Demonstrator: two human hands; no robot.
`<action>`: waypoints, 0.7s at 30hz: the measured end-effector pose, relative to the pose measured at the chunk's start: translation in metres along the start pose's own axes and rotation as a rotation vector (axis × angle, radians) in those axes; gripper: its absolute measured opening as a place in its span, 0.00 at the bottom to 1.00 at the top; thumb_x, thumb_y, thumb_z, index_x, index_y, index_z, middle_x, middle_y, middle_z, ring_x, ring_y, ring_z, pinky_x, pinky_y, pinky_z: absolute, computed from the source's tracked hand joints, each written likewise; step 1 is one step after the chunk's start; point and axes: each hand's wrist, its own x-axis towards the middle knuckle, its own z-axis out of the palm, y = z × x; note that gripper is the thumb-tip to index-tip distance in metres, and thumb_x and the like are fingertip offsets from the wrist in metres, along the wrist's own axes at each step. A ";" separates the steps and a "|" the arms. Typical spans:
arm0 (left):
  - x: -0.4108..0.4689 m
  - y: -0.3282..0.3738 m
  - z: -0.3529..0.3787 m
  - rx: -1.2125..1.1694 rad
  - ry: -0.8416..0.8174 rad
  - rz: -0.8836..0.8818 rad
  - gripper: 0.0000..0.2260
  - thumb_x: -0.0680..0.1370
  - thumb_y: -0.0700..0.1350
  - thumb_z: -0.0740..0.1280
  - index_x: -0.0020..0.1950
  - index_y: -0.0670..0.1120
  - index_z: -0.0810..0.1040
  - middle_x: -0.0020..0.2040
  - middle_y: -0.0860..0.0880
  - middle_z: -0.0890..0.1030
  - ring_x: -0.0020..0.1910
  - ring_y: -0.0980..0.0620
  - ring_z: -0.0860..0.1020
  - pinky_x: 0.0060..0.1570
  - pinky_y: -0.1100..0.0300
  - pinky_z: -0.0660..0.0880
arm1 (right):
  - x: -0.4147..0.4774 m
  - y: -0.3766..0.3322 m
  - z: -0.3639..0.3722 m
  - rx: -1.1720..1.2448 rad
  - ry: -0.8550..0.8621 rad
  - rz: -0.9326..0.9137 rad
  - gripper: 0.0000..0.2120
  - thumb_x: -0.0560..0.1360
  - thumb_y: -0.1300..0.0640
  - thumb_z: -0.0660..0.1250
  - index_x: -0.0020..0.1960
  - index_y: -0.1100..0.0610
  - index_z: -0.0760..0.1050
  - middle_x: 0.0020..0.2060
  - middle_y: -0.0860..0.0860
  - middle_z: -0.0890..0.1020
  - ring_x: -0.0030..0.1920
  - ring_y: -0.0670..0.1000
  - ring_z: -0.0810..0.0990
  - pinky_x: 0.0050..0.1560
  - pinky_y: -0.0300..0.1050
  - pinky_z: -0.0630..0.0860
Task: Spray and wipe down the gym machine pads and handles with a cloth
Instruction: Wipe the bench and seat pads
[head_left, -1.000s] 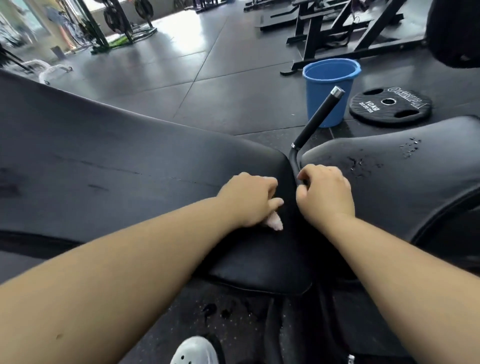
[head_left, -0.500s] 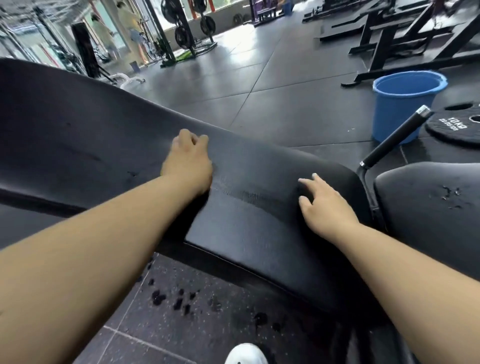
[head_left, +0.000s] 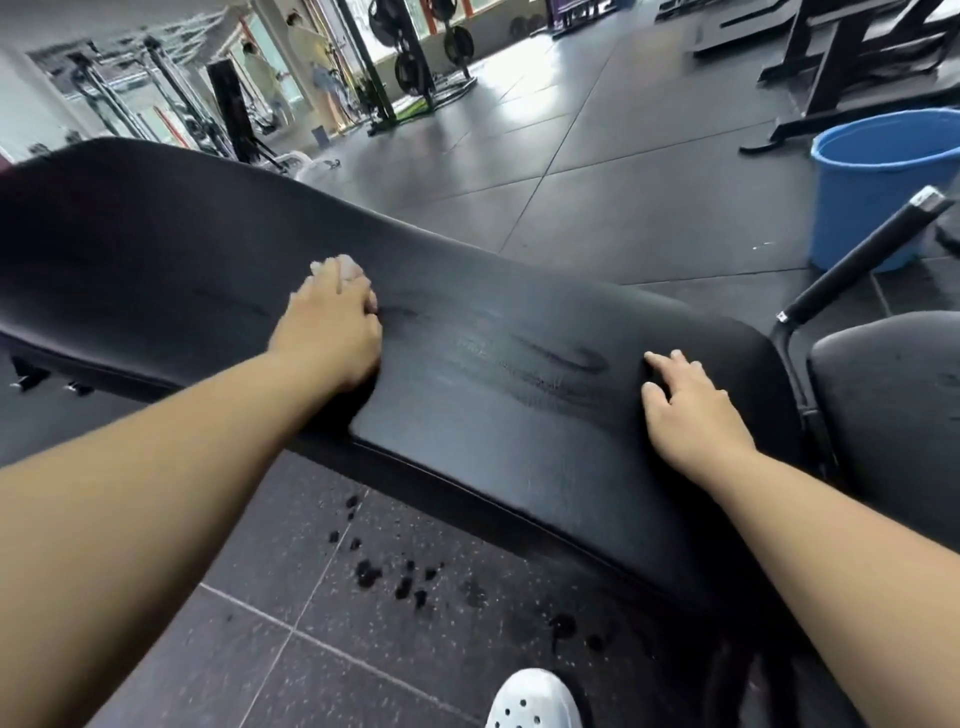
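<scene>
Left hand is bunched round the whitish cloth, pressing it on the long black pad approx mid-length, prob so it drags w/ pressure over the wet streaks. Right hand lies flat, fingers loose, on the pad's near end, bracing imo. Handle & blue bucket sit further right, untouched.
</scene>
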 end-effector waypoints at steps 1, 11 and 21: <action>-0.007 0.022 0.009 0.011 0.013 0.050 0.15 0.81 0.43 0.57 0.65 0.41 0.71 0.68 0.39 0.66 0.66 0.37 0.67 0.65 0.44 0.66 | -0.001 0.001 -0.002 -0.002 -0.010 -0.008 0.23 0.83 0.54 0.52 0.78 0.49 0.59 0.80 0.49 0.54 0.80 0.51 0.49 0.78 0.53 0.46; -0.067 0.184 0.054 -0.085 -0.220 0.879 0.19 0.86 0.50 0.49 0.76 0.48 0.63 0.80 0.50 0.55 0.79 0.51 0.53 0.73 0.48 0.56 | -0.041 0.068 -0.064 -0.325 0.073 0.145 0.25 0.79 0.64 0.54 0.75 0.52 0.67 0.77 0.54 0.62 0.78 0.57 0.55 0.76 0.49 0.50; -0.105 0.316 0.090 -0.217 -0.132 0.854 0.20 0.82 0.45 0.55 0.74 0.43 0.65 0.76 0.42 0.58 0.75 0.42 0.58 0.74 0.54 0.54 | -0.051 0.118 -0.136 -0.795 0.186 0.028 0.20 0.78 0.56 0.58 0.69 0.54 0.71 0.71 0.49 0.71 0.79 0.52 0.54 0.77 0.57 0.45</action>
